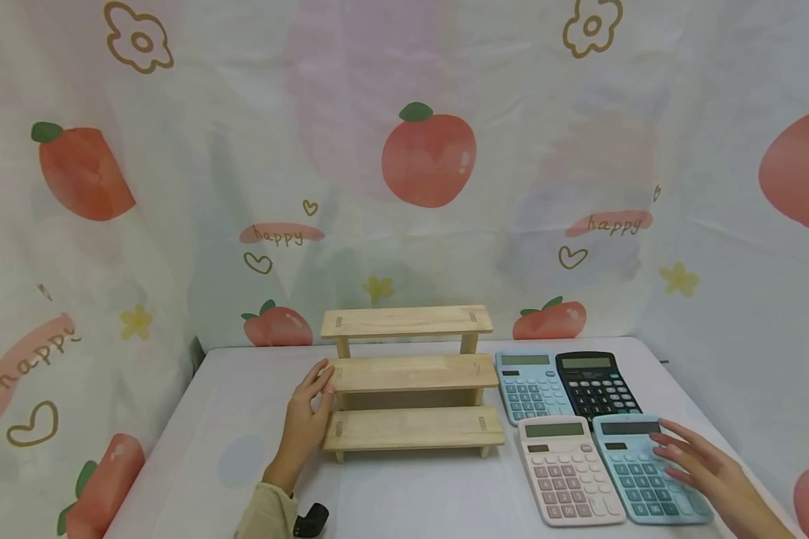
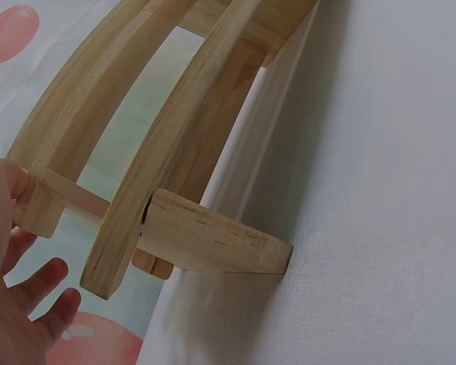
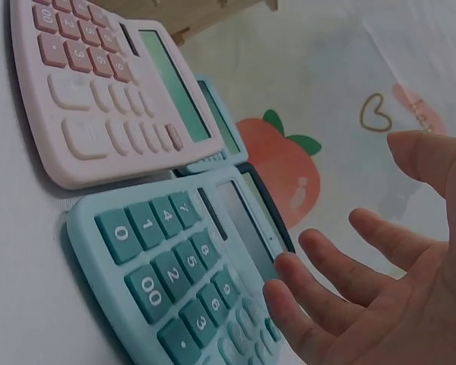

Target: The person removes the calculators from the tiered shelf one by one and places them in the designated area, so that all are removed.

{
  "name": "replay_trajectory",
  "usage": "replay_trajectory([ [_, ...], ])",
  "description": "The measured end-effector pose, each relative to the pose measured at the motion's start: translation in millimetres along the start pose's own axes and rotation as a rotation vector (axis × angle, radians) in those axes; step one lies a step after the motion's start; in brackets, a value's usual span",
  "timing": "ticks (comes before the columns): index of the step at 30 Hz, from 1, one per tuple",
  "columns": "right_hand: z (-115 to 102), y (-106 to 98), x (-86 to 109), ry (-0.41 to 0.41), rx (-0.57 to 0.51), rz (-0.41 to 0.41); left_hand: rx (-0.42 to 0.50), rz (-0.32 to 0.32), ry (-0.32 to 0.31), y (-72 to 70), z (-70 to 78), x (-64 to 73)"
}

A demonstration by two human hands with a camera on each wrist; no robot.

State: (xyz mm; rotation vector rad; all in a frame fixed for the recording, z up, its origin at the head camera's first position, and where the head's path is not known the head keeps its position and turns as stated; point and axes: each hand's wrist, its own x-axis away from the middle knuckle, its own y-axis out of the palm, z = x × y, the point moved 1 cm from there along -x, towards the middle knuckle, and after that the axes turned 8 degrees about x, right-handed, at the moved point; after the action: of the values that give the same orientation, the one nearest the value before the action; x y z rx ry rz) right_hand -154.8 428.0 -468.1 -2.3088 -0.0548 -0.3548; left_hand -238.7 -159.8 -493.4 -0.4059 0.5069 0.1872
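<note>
My left hand [image 1: 308,408] touches the left end of a three-step wooden display rack [image 1: 414,373], at the middle step. In the left wrist view this hand [image 2: 19,281] has its thumb side against the plank end, and the other fingers spread apart below. My right hand [image 1: 708,468] hovers by the right edge of the front blue calculator [image 1: 647,479], its fingers loosely extended with nothing in them. The right wrist view shows this hand's fingers [image 3: 319,281] spread beside that calculator. Left of it lies a pink calculator [image 1: 569,479].
Behind the front pair lie another light blue calculator [image 1: 532,385] and a black calculator [image 1: 596,385]. A small black object [image 1: 311,519] is near the left sleeve. The white table [image 1: 182,464] meets a fruit-printed cloth backdrop [image 1: 350,262] on the back and sides.
</note>
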Motion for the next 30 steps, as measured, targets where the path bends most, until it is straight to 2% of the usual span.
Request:
replay_trajectory([
  [13,-34.3,15.2,-12.7,-0.135,-0.086,0.068,-0.012,-0.012,0.003,-0.3,0.3,-1.2],
  [19,-46.4,25.3,-17.0,-0.264,-0.169,0.110,-0.021,-0.011,0.009,-0.9,0.7,-1.2],
  [24,-59.7,29.8,-20.2,-0.377,-0.262,0.104,-0.035,-0.001,0.021,-1.4,1.3,-1.0],
  [26,-64.8,30.5,-21.3,-0.401,-0.288,0.098,-0.044,0.003,0.026,-1.5,1.5,-1.1],
  [30,-73.6,32.7,-23.5,-0.420,-0.270,0.101,-0.052,0.011,0.032,-2.1,3.0,-1.1],
])
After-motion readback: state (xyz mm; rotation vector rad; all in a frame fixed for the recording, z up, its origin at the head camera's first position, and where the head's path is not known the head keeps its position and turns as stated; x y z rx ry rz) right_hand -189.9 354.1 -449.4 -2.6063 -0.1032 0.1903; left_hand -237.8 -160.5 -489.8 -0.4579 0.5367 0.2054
